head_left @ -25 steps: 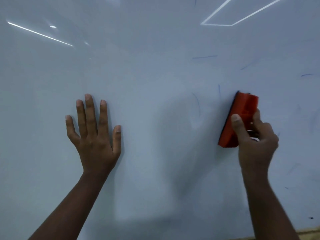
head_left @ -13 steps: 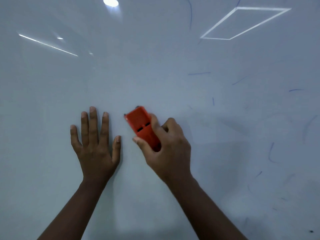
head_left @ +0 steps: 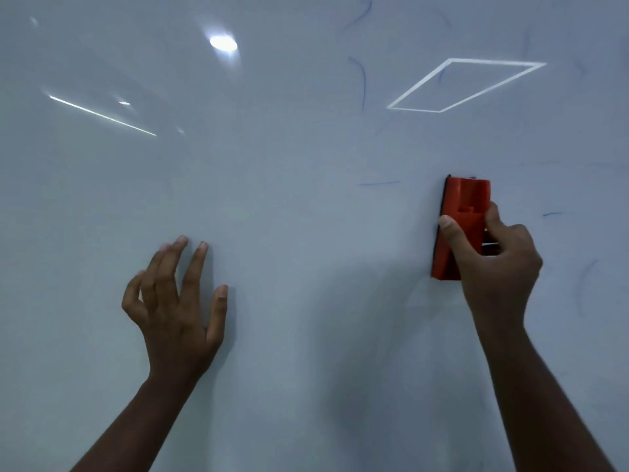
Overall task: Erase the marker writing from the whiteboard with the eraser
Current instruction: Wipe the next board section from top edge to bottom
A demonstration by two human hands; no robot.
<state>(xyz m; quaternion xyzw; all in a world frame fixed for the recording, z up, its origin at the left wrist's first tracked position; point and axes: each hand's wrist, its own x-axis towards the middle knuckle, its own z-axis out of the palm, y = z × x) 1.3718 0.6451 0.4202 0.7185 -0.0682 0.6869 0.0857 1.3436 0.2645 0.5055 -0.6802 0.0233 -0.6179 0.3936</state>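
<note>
The whiteboard (head_left: 289,206) fills the view. My right hand (head_left: 493,264) grips a red eraser (head_left: 461,212) with a dark felt side, held upright against the board at the right. Faint blue marker strokes are left around it: a short dash (head_left: 379,183) to its left, a curved line (head_left: 362,83) higher up and a small dash (head_left: 553,214) to its right. My left hand (head_left: 177,304) is at the lower left with fingers spread and slightly bent, fingertips near or on the board, holding nothing.
Ceiling lights reflect on the glossy board: a bright oval (head_left: 223,43), a thin streak (head_left: 102,115) at the upper left and a rectangular outline (head_left: 466,85) at the upper right. More faint smears lie at the far right (head_left: 585,281).
My right hand swept the eraser left next to my left hand, then back to the right and a bit higher. My left hand went from flat on the board to lifted, bent fingers.
</note>
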